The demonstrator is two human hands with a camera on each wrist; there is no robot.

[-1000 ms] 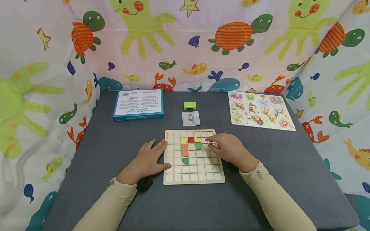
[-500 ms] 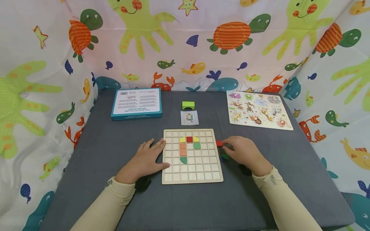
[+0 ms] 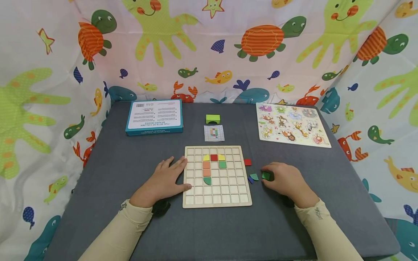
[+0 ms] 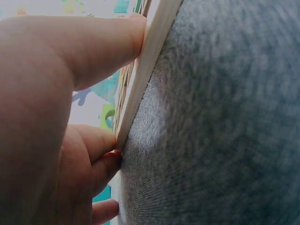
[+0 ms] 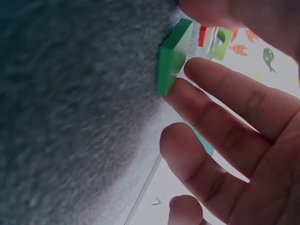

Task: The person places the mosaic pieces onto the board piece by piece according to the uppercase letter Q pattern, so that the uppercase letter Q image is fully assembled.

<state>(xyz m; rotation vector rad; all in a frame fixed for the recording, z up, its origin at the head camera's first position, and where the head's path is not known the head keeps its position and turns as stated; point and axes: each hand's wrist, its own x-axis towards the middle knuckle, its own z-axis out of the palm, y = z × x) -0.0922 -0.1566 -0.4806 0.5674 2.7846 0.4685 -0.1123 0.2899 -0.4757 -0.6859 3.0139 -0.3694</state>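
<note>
The right hand (image 3: 287, 181) is right of the wooden grid board (image 3: 192, 203), its thumb and fingers at opposite sides of a green square tile (image 3: 266, 175). In the right wrist view this green tile (image 5: 176, 54) sits low on the cloth between thumb and a fingertip. The left hand (image 3: 163, 179) rests at the board's left edge, thumb on the rim; in the left wrist view its fingertips touch the board's side (image 4: 147, 65). Yellow, red, orange and green tiles lie in an arch on the board, among them a red square (image 3: 213, 157) and a green quarter-circle (image 3: 207, 181).
Beside the board's right edge lie a red tile (image 3: 248, 162), a green curved tile (image 3: 254, 177) and a blue piece (image 3: 250, 180). Behind it are a pattern card (image 3: 214, 133), a light green block (image 3: 213, 119), a blue-edged box (image 3: 155, 116) and an animal puzzle (image 3: 294, 125).
The right hand has moved from the board's right edge past the red tile to the green tile, uncovering the red, green and blue pieces. The left hand stays put.
</note>
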